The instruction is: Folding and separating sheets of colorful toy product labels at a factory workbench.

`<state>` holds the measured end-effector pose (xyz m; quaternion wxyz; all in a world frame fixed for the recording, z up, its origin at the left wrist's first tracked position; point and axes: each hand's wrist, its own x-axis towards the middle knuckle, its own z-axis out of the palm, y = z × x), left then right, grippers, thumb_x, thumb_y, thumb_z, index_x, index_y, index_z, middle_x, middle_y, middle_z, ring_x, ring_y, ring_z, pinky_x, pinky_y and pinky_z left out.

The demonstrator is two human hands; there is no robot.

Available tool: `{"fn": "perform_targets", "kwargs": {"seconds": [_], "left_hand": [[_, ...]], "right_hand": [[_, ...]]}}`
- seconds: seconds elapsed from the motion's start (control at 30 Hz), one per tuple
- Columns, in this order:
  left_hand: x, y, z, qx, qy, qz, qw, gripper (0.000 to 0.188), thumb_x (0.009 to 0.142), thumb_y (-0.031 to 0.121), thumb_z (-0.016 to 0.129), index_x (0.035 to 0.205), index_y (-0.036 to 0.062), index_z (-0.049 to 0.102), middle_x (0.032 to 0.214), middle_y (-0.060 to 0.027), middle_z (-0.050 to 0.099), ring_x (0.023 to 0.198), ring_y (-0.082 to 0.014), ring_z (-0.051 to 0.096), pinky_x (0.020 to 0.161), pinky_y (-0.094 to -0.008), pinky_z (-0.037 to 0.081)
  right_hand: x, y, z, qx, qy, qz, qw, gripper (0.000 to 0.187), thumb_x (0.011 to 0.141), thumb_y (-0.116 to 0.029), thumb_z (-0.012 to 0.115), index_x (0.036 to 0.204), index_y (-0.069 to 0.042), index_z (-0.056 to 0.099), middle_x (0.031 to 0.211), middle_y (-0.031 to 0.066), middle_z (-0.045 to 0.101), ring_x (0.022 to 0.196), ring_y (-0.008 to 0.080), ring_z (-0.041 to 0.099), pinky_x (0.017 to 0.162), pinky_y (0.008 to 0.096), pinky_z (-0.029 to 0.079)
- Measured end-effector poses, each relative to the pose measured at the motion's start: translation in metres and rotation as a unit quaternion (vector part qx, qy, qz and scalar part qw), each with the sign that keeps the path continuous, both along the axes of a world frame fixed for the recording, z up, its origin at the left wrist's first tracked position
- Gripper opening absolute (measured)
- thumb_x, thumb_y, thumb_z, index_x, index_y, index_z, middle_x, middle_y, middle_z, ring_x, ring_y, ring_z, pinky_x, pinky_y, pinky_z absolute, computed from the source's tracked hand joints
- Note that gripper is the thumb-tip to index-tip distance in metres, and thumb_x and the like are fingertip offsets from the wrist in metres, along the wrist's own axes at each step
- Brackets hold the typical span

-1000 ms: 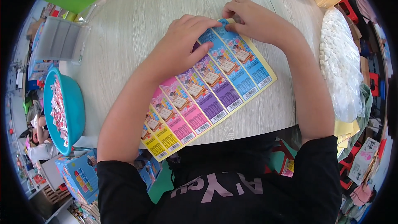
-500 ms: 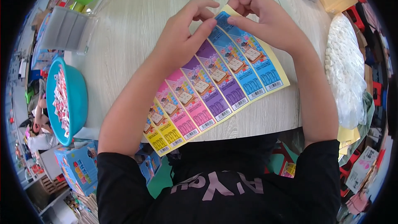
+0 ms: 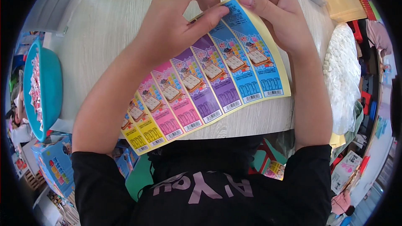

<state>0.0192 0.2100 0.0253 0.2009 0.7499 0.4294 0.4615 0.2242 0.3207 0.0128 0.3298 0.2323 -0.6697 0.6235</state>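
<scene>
A: From the head view, where is the label sheet (image 3: 217,88)?

B: Slantwise between the forearms, its lower left end reaching past the near edge of the table (image 3: 104,29). Its strips run yellow, pink, purple and blue, with a pale margin, and the blue end bows, so I'd judge that part is lifted

A: What is the left hand (image 3: 176,27) doing?

B: Grasping the upper edge: its thumb presses the printed face and its other fingers curl beyond the edge, probably because a pinch there steadies thin, springy paper

A: And the right hand (image 3: 282,14)?

B: Its thumb lies at the top blue corner, fingers bent beyond. I cannot tell whether they close on the sheet from behind. A corner may simply suit fingertips best, giving them an edge to get under

A: Why are the other things out at the sides?

B: Perhaps to leave the middle to the sheet. The teal basin (image 3: 53,88) of small wrapped pieces (image 3: 36,88) stands at the left, the clear bag (image 3: 341,79) of white pieces at the right, both well apart from the hands
</scene>
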Motion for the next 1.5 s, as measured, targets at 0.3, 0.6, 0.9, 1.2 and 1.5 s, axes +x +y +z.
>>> {"fn": "perform_targets", "kwargs": {"seconds": [0.3, 0.6, 0.9, 1.2, 1.5], "left_hand": [[0.021, 0.072, -0.038, 0.515, -0.185, -0.122, 0.828, 0.026, 0.077, 0.004, 0.082, 0.100, 0.0088, 0.073, 0.095, -0.0097, 0.066, 0.085, -0.0292, 0.063, 0.074, -0.0382, 0.051], [0.013, 0.072, -0.036, 0.576, -0.126, -0.034, 0.807, 0.024, 0.072, 0.007, 0.084, 0.094, 0.0097, 0.074, 0.089, -0.0063, 0.064, 0.078, -0.0265, 0.061, 0.069, -0.0371, 0.048], [0.002, -0.003, 0.025, 0.284, 0.211, 0.068, 0.933, 0.019, 0.073, 0.009, 0.083, 0.088, 0.0091, 0.071, 0.089, -0.0063, 0.063, 0.077, -0.0267, 0.061, 0.069, -0.0378, 0.048], [0.004, 0.001, 0.021, 0.274, 0.213, 0.058, 0.936, 0.017, 0.073, 0.008, 0.082, 0.084, 0.0094, 0.068, 0.088, -0.0064, 0.063, 0.078, -0.0272, 0.061, 0.070, -0.0387, 0.048], [0.002, -0.002, 0.018, 0.257, 0.219, 0.060, 0.939, 0.016, 0.076, 0.008, 0.080, 0.086, 0.0098, 0.068, 0.087, -0.0063, 0.063, 0.078, -0.0280, 0.061, 0.071, -0.0392, 0.047]], "right_hand": [[0.016, -0.042, 0.031, -0.149, -0.266, -0.260, 0.916, 0.035, 0.097, 0.001, 0.066, 0.127, -0.006, 0.049, 0.100, 0.0004, 0.064, 0.092, 0.0058, 0.059, 0.081, 0.0198, 0.045], [0.013, -0.043, 0.029, -0.128, -0.269, -0.293, 0.908, 0.033, 0.097, -0.001, 0.067, 0.125, -0.005, 0.050, 0.098, 0.0014, 0.064, 0.091, 0.0065, 0.060, 0.082, 0.0200, 0.046], [0.011, -0.043, 0.024, -0.153, -0.278, -0.310, 0.897, 0.027, 0.098, -0.001, 0.067, 0.120, -0.006, 0.053, 0.098, 0.0009, 0.064, 0.090, 0.0056, 0.060, 0.079, 0.0190, 0.047], [-0.004, 0.007, -0.026, -0.019, 0.022, -0.074, 0.997, 0.020, 0.099, 0.000, 0.064, 0.115, -0.006, 0.053, 0.098, -0.0003, 0.062, 0.089, 0.0055, 0.061, 0.079, 0.0196, 0.048], [0.014, -0.029, 0.011, -0.142, -0.276, -0.338, 0.888, 0.016, 0.099, 0.001, 0.063, 0.111, -0.007, 0.056, 0.097, -0.0028, 0.060, 0.088, 0.0038, 0.058, 0.078, 0.0196, 0.046]]}}
